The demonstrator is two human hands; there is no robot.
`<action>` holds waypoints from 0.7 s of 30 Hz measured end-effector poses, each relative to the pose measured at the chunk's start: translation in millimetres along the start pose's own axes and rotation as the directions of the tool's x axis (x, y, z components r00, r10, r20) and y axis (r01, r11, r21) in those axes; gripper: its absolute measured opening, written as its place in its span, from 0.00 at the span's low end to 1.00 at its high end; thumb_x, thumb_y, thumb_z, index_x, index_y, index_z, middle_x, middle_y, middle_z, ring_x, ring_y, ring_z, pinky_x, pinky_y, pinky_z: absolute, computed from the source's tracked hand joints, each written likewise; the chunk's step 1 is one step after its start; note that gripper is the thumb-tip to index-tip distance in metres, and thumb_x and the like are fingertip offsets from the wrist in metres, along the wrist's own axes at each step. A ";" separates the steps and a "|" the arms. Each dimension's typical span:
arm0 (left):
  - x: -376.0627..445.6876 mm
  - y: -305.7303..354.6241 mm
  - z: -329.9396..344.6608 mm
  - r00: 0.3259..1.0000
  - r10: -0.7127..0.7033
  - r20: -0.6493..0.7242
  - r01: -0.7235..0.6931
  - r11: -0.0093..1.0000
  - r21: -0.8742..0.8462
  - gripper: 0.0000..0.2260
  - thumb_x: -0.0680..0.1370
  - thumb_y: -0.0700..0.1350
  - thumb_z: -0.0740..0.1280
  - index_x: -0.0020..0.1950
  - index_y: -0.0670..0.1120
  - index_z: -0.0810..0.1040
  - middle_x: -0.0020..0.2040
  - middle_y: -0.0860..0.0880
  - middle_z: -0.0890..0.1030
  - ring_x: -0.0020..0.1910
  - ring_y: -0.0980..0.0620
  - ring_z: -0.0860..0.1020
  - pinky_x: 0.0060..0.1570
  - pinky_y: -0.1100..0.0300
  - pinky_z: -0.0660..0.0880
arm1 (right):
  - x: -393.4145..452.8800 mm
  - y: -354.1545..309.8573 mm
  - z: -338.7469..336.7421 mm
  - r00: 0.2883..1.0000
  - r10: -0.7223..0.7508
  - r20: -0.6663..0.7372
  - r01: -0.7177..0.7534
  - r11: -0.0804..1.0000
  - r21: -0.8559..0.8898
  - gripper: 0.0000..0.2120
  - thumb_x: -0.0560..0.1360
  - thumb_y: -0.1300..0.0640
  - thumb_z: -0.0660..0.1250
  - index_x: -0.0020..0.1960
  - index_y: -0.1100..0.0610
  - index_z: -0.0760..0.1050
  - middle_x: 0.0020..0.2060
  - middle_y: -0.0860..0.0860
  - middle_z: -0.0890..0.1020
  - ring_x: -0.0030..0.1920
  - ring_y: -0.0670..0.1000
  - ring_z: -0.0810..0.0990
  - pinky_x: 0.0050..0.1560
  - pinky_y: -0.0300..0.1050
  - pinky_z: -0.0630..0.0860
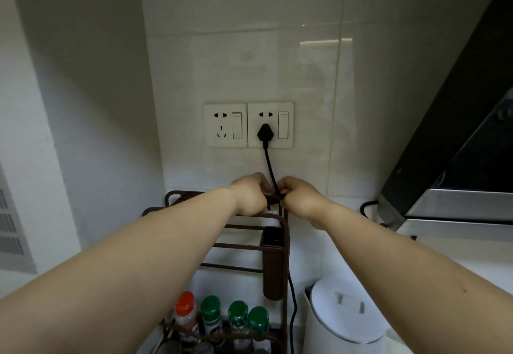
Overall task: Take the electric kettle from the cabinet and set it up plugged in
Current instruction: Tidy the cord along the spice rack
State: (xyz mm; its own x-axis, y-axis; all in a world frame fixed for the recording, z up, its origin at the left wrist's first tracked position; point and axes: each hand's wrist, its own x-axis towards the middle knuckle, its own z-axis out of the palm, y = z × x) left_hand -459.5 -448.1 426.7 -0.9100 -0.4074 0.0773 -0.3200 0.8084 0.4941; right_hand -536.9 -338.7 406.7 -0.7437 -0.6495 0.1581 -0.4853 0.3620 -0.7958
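A black plug (265,132) sits in the right wall socket (270,125). Its black cord (269,167) drops down to my two hands, which meet at the top rail of a brown rack. My left hand (251,195) and my right hand (298,197) both have curled fingers pinching the cord where it crosses the rail. Below the hands the cord runs down the rack's right side toward the counter. The white electric kettle (344,314) stands on the counter at the lower right, lid closed.
A brown metal rack (244,245) stands below the sockets, with several spice bottles (238,317) on its lower shelf. The left socket (225,125) holds no plug. A slanted range hood (455,176) juts out at right. A wall closes the left side.
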 end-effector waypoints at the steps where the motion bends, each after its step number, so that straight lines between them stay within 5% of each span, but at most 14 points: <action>1: 1.2 0.0 0.5 1.000 0.006 -0.019 -0.006 1.000 0.009 0.14 0.73 0.35 0.64 0.55 0.48 0.71 0.51 0.45 0.77 0.50 0.46 0.77 0.48 0.54 0.76 | 0.2 1.4 -0.2 1.000 -0.001 0.013 0.001 1.000 0.014 0.18 0.73 0.71 0.55 0.57 0.59 0.75 0.43 0.52 0.77 0.44 0.50 0.76 0.46 0.41 0.72; 5: 4.9 0.6 2.1 0.994 0.102 -0.035 -0.101 0.994 0.045 0.09 0.73 0.34 0.65 0.41 0.49 0.73 0.42 0.49 0.76 0.44 0.49 0.74 0.41 0.61 0.72 | 2.5 4.3 -1.4 1.000 -0.013 0.019 0.013 1.000 0.014 0.20 0.73 0.72 0.55 0.60 0.59 0.74 0.52 0.57 0.78 0.54 0.55 0.76 0.53 0.45 0.73; 8: 4.5 2.5 1.1 0.992 0.126 -0.008 -0.125 0.990 0.064 0.07 0.73 0.36 0.69 0.49 0.44 0.83 0.47 0.49 0.81 0.48 0.51 0.78 0.48 0.65 0.71 | 1.9 3.3 -0.5 1.000 -0.014 0.014 0.014 1.000 0.008 0.20 0.73 0.71 0.57 0.63 0.60 0.72 0.58 0.58 0.77 0.60 0.56 0.75 0.58 0.45 0.72; 15: 6.3 3.7 0.3 0.987 0.158 -0.001 -0.156 0.978 0.138 0.08 0.76 0.38 0.66 0.52 0.42 0.82 0.56 0.46 0.82 0.56 0.48 0.78 0.55 0.60 0.72 | -0.9 4.7 -2.6 1.000 -0.008 -0.018 0.009 1.000 0.014 0.18 0.73 0.70 0.60 0.62 0.60 0.73 0.58 0.57 0.78 0.59 0.55 0.76 0.58 0.44 0.73; 21: 6.2 -1.7 0.9 0.986 0.165 -0.027 -0.164 0.985 0.052 0.10 0.78 0.40 0.63 0.58 0.40 0.79 0.60 0.44 0.79 0.59 0.48 0.76 0.53 0.65 0.69 | -1.7 7.7 -20.3 0.975 0.020 -0.220 -0.024 1.000 -0.015 0.07 0.72 0.63 0.69 0.50 0.59 0.81 0.45 0.56 0.83 0.51 0.57 0.81 0.56 0.51 0.78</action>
State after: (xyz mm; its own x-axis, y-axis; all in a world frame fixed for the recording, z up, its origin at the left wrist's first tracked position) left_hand -464.7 -451.6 425.5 -0.9429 -0.2796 0.1810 -0.1803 0.8853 0.4287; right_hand -548.7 -321.2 412.3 -0.8363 -0.4788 0.2671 -0.4742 0.3872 -0.7907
